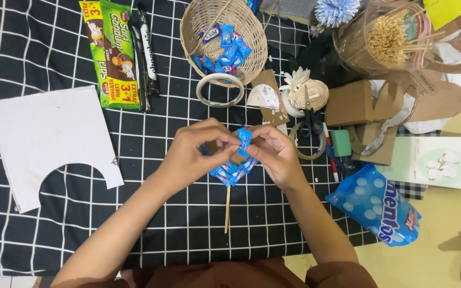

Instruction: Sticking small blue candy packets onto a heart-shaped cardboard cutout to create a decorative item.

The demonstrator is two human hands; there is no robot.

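My left hand (pixel 196 152) and my right hand (pixel 276 152) meet over the middle of the black checked cloth (pixel 81 224). Between their fingertips they pinch a small blue candy wrapper (pixel 244 142) that stands upright. Just below it, a cluster of blue wrapped candies (pixel 231 172) sits at the top of a thin wooden skewer (pixel 227 208), which points down toward me. Both hands touch the cluster from either side. A piece of brown cardboard shows behind the candies, partly hidden by my fingers.
A wicker basket (pixel 252 37) with several blue candies stands at the back, a tape ring (pixel 220 89) before it. A white cut card (pixel 49 138) lies left, green snack packs (pixel 114 53) behind it. Scissors (pixel 309 114), cardboard boxes (pixel 356 104) and a blue candy bag (pixel 377 202) lie right.
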